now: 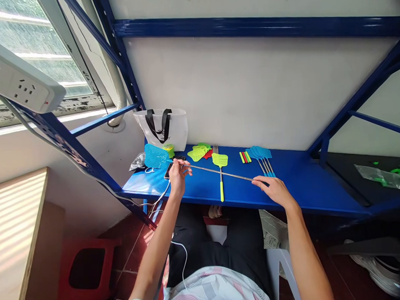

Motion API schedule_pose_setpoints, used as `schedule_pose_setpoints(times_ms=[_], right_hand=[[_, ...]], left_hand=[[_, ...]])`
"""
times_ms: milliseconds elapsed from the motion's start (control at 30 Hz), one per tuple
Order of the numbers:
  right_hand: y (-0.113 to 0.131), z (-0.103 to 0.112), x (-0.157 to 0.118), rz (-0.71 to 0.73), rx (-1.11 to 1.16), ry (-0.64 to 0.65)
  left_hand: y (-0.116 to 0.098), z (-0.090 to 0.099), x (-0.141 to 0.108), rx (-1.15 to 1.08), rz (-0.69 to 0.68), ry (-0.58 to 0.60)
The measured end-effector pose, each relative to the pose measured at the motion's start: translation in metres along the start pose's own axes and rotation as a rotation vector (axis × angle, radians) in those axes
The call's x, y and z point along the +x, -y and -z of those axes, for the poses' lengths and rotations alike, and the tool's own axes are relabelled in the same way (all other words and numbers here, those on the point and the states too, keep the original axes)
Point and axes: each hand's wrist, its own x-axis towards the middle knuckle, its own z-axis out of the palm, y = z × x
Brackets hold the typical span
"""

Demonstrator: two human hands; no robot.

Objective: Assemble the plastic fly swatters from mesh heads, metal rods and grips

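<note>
A blue fly swatter [156, 156] with an extended metal rod is held crosswise above the blue shelf. My left hand [178, 176] pinches the rod close to the mesh head. At the other end, my right hand [272, 189] is closed round the handle, which its fingers mostly hide. Below the rod lies a yellow-green fly swatter [220, 160], its handle pointing at me. Behind it rest several loose green, yellow and red swatter heads [197, 153] and some metal rods [215, 149]. Short coloured handles [245, 157] lie beside a group of blue fly swatters [262, 153] on the right.
A white tote bag [176, 129] stands at the back left, near a yellow-green round container [169, 150] and a silvery plastic bag [138, 162]. A dark phone [167, 173] lies partly behind my left hand. Blue frame posts [352, 101] flank the shelf [296, 177]. A power strip [23, 81] hangs left.
</note>
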Motion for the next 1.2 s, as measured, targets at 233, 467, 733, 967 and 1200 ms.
schedule_pose_setpoints(times_ms=[233,467,733,967,1200], right_hand=[[0.005,-0.014,0.002,0.061,0.032,0.025],[0.051,-0.061,0.007,0.138,0.016,-0.01],[0.073,-0.089,0.001,0.153,0.071,-0.034],[0.082,-0.084,0.0,0.141,0.105,-0.078],[0.079,-0.074,-0.003,0.108,0.116,-0.057]], left_hand=[[0.018,-0.008,-0.005,0.073,0.058,-0.163],[0.06,-0.059,-0.07,0.135,0.277,0.18],[0.066,-0.068,-0.092,0.151,0.386,0.339],[0.057,-0.059,-0.075,0.206,0.368,0.455],[0.054,-0.058,-0.069,0.239,0.38,0.562]])
